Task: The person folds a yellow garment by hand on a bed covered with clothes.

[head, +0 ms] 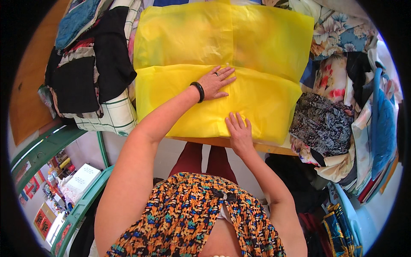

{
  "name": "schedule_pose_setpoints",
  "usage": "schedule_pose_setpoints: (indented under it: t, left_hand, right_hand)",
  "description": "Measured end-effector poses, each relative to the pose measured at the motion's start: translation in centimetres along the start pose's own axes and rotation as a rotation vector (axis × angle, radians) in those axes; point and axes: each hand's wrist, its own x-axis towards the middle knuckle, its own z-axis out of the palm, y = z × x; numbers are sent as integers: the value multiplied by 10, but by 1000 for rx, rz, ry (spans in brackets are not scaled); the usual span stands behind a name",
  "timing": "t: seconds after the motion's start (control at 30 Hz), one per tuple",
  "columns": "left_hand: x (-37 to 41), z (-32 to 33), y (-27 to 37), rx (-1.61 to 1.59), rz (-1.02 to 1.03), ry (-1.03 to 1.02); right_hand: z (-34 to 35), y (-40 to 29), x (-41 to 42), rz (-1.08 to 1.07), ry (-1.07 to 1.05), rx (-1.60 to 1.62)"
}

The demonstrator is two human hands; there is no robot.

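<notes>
Before me a large yellow translucent plastic sheet (192, 106), perhaps a bag, lies spread over the table. A fold or edge crosses it from left to right, and a vertical crease runs up its far half. My left hand (217, 83) rests flat near that crossing edge, fingers spread, with a ring on one finger and a black bangle at the wrist. Closer to me, my right hand (239, 133) lies palm down on the plastic by the table's front edge (276, 148), its fingers slightly apart. Neither hand grips anything. Vague coloured shapes show through the far half.
Folded black cloth (77, 85) and a green-checked white cloth (109, 117) are stacked at the left. Patterned fabrics (324, 123) pile up at the right, beside a blue plastic rim (375, 122). A green frame (80, 205) stands at lower left, a light-blue tub (350, 212) at lower right.
</notes>
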Motion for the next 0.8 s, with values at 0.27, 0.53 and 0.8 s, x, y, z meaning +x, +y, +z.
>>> schedule_pose_setpoints:
  t: [0.27,0.53,0.8]
  left_hand:
    - [-16,-12,20,-189,15,-127]
    - [-72,17,92,-631,3,-389]
    - [-102,46,104,-1638,-584,-1014]
  right_hand:
    - [-118,-30,10,15,-325,236]
    - [-199,-36,29,-25,-811,507]
    - [-140,19,101,-139,-954,597]
